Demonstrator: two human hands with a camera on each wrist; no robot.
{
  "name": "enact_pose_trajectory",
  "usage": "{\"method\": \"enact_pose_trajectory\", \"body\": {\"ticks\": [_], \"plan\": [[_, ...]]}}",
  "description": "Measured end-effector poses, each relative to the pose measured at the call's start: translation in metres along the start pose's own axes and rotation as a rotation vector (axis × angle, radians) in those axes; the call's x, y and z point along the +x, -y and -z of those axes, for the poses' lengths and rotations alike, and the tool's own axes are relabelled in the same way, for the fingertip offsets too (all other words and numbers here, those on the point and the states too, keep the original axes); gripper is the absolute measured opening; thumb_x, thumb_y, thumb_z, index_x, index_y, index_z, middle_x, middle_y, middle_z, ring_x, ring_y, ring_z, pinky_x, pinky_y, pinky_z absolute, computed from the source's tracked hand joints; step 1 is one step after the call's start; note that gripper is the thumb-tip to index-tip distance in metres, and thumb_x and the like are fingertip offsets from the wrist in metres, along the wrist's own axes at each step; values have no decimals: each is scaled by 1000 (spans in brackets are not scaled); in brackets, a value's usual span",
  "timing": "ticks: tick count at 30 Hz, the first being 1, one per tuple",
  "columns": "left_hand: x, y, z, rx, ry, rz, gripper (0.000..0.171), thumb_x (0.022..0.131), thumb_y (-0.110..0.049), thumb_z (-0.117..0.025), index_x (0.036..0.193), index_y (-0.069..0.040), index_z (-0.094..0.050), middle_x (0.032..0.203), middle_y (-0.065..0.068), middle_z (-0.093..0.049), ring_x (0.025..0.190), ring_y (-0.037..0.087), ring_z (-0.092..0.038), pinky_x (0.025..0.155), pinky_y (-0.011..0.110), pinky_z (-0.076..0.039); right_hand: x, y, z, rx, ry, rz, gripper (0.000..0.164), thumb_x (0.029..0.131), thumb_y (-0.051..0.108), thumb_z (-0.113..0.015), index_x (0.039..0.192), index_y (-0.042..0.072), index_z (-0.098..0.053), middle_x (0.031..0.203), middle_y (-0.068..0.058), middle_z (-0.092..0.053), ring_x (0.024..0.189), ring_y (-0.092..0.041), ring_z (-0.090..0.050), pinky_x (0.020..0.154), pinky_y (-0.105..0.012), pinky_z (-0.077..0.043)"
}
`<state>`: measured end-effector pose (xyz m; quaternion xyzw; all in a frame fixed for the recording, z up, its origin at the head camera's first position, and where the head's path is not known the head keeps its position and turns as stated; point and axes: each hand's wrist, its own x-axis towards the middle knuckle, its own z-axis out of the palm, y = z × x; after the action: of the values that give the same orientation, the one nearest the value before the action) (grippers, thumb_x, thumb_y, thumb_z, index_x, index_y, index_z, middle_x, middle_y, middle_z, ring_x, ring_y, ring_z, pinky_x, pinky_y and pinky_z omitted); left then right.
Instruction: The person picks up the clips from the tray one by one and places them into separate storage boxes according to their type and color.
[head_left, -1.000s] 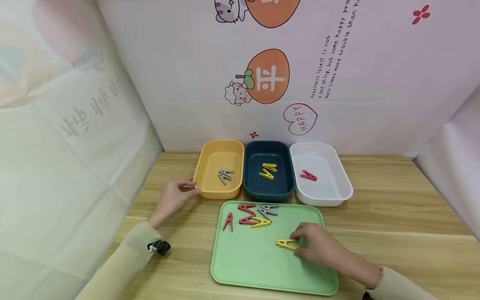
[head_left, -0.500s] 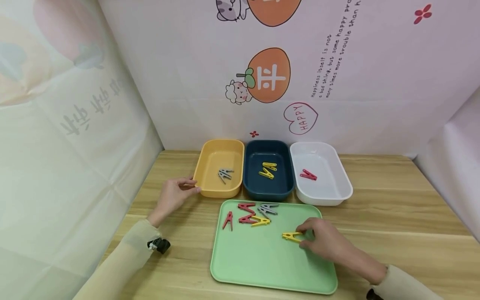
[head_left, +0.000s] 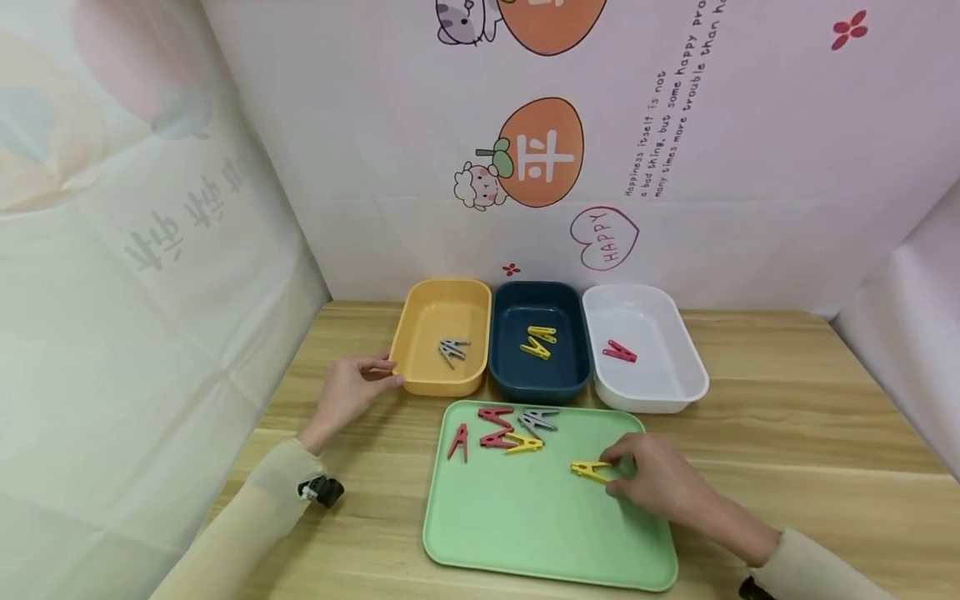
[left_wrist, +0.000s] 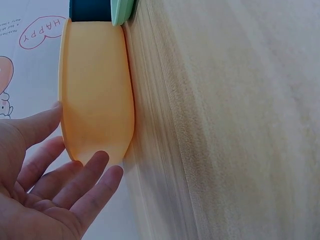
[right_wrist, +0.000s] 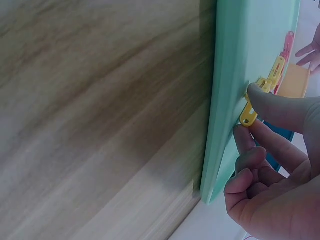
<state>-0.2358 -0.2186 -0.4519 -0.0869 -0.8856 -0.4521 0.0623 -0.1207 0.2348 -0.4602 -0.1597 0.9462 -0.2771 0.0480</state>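
Note:
My right hand (head_left: 660, 482) pinches a yellow clothespin (head_left: 590, 471) by its spread legs, thumb on one and index finger on the other. It is over the right part of the green tray (head_left: 540, 533); whether it touches the tray I cannot tell. In the right wrist view the thumb covers part of this yellow clothespin (right_wrist: 248, 113). My left hand (head_left: 348, 398) rests against the near left corner of the yellow bin (head_left: 442, 317). The left wrist view has its thumb at the rim of the yellow bin (left_wrist: 97, 75), the other fingers loosely extended at its side.
Red clothespins (head_left: 462, 442), another yellow clothespin (head_left: 527, 443) and grey clothespins (head_left: 537, 419) lie at the tray's far left. Behind it stand a dark blue bin (head_left: 538, 390) with yellow clothespins and a white bin (head_left: 663, 375) with a red clothespin (head_left: 620, 351).
The right hand has shifted right and slightly away across the tray, the pinched yellow clothespin moving along. My left hand stays at the yellow bin.

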Motion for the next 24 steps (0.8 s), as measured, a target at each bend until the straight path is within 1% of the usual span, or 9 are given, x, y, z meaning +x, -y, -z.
{"method": "enact_pose_trajectory", "body": {"ticks": [5,12,14,16,19,22,24], "plan": [[0,1,-2,-8,4,0,32,88,-15,-89,112,4,-79,133,19,-69,104,33,-75,83,38,-63,-1,-3,0,-5,9,-7,31,72,9,-97,99,13,-83,97,8,-73,95,-17,-65,85,-43,-56],[1,1,-2,-19,-2,-4,32,88,-14,-89,112,4,-79,133,19,-69,104,33,-75,83,39,-63,-1,-4,2,6,-12,26,31,72,9,-97,100,12,-83,98,7,-75,96,-19,-67,85,-44,-57],[1,1,-1,-22,-2,-4,32,88,-14,-89,112,4,-79,133,19,-69,104,33,-75,83,38,-63,-2,-4,2,15,-16,29,31,72,9,-97,100,11,-83,98,6,-75,94,-19,-67,83,-42,-57],[0,1,-1,-23,-1,-5,31,88,-13,-89,112,4,-79,133,19,-69,104,33,-75,83,37,-63,-3,-3,4,26,-16,12,32,72,9,-97,101,12,-84,98,6,-76,91,-17,-65,78,-37,-55],[1,1,-1,-26,-1,-3,31,88,-14,-89,111,4,-79,132,19,-69,104,33,-75,83,37,-63,-3,-1,5,42,-4,-15,32,73,9,-96,103,12,-84,96,6,-75,83,-15,-58,69,-29,-50],[1,0,-1,-26,-1,-3,31,88,-14,-89,112,4,-79,132,19,-69,104,33,-75,83,37,-63,-4,1,6,56,6,-28,33,74,9,-96,105,11,-84,94,7,-74,78,-15,-52,63,-27,-44],[1,0,-1,-26,-2,-1,31,88,-14,-89,112,4,-79,133,19,-69,104,32,-75,83,37,-63,-4,2,7,57,4,-14,33,74,10,-96,105,11,-84,93,8,-74,76,-15,-52,61,-26,-44]]}}
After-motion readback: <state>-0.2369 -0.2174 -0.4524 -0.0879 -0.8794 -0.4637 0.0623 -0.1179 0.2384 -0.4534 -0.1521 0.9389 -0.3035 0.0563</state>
